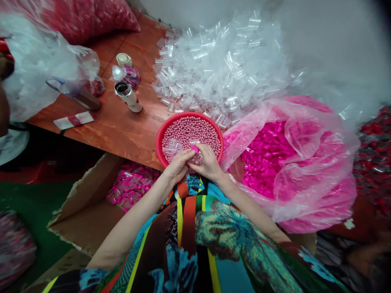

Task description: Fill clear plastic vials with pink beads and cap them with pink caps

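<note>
Head view: a pink cap [194, 149] is pinched at the fingertips by left hand [179, 166] and right hand [208, 163], above a red bowl [159, 142] of beads [189, 127].

There are two hands, one left hand [180, 163] and one right hand [208, 162], one bright pink cap [195, 149] between them, one red bowl [159, 140], and one open pink bag [320, 183] at right. Left: one open tumbler [133, 101], one strapped bottle [87, 99]. Beads [189, 125] and clear containers [226, 61] defy counting.
</note>
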`<state>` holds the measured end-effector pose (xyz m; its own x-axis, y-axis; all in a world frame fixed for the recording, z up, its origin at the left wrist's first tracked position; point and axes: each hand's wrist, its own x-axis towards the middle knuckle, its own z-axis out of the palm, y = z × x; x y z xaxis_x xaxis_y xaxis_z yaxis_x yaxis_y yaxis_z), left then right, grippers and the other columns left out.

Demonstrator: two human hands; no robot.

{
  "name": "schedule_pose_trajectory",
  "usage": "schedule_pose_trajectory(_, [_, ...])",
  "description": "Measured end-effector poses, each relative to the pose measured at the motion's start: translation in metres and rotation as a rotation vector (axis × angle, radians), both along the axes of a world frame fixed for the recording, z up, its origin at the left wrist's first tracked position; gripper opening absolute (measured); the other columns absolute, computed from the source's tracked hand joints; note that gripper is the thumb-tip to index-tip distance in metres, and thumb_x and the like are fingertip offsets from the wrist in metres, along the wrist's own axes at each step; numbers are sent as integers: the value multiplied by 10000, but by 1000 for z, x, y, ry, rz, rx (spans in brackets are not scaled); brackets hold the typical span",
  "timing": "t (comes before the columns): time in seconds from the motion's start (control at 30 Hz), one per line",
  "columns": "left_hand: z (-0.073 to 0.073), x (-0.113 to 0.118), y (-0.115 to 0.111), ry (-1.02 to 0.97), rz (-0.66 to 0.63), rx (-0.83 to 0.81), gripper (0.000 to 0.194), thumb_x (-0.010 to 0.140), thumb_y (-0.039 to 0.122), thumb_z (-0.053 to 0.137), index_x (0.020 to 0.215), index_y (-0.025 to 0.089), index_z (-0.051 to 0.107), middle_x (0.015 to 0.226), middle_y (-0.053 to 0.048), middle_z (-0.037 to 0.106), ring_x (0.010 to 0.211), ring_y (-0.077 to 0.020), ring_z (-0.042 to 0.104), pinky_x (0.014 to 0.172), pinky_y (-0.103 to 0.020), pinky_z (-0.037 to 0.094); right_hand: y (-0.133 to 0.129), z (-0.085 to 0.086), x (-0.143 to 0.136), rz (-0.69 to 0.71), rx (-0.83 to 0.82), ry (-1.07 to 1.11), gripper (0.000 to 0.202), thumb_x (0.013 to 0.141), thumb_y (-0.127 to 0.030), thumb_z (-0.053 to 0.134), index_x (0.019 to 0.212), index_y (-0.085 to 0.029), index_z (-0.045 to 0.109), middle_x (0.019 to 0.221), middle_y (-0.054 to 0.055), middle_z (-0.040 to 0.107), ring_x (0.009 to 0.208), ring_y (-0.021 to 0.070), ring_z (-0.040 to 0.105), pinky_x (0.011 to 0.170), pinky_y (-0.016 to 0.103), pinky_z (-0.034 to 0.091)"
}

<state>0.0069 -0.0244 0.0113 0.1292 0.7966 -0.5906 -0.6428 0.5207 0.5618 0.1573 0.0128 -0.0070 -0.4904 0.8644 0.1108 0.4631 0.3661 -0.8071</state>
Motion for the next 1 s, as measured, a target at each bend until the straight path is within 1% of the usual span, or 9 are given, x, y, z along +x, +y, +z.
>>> schedule_pose_trajectory(0.1, [-4,2,-2,288,64,68,326,707,173,887,984,170,715,873,-26,680,802,-156,602,768,-281,484,-1,-3,2,8,-24,-52,681,737,-267,783,1404,-317,658,1341,134,683,1318,406,603,1166,654,459])
schedule_pose_trajectory(0.17, [-6,3,-2,420,56,83,329,686,147,883,974,158,725,850,-17,677,779,-151,586,744,-273,459,-3,-4,2,11,-46,-79,701,707,-242,781,1393,-321,659,1339,131,680,1318,410,592,1143,643,470])
schedule_pose_trajectory(0.23, [-6,3,-2,370,0,102,264,730,226,869,947,153,738,853,-27,689,786,-161,600,751,-284,464,-4,-4,2,-6,-55,-91,695,712,-253,774,1390,-334,648,1360,124,664,1333,404,574,1129,630,477])
schedule_pose_trajectory(0.3, [-5,3,-3,206,-40,105,264,772,346,858,914,160,737,865,-45,706,808,-181,629,771,-303,487,-4,-3,2,-15,-58,-100,675,726,-283,771,1387,-338,644,1380,119,645,1349,404,558,1116,630,482])
schedule_pose_trajectory(0.43, [-5,4,-6,41,-40,67,294,787,455,862,822,199,721,817,-57,702,793,-193,631,733,-320,504,-2,0,0,3,-40,-127,661,731,-338,800,1377,-310,663,1343,137,649,1317,419,569,1105,646,478])
schedule_pose_trajectory(0.67, [-12,7,-9,101,-34,29,338,804,503,846,726,228,666,718,-30,631,687,-163,551,624,-309,443,-1,-1,-3,20,64,-215,605,726,-330,823,1315,-280,698,1217,140,688,1189,407,603,1052,603,495])
schedule_pose_trajectory(0.83, [-14,10,-11,210,-20,36,276,823,483,812,755,252,676,705,-20,618,694,-186,570,651,-323,490,-6,-4,-7,71,65,-350,543,740,-333,820,1248,-183,698,1172,188,699,1143,411,602,1019,580,495])
schedule_pose_trajectory(0.93, [-13,3,-11,331,32,57,189,819,394,806,830,235,705,763,-34,656,746,-206,615,691,-328,522,-10,-17,-9,129,-33,-189,687,737,-304,835,1385,-207,627,1309,180,675,1228,388,606,1059,524,509])
schedule_pose_trajectory(1.0, [-14,-11,-14,412,106,61,157,831,348,781,920,235,720,839,-42,687,794,-209,636,714,-319,528,-8,-29,-9,160,-138,-29,730,796,-313,812,1475,-238,555,1339,150,674,1200,332,642,1024,459,546])
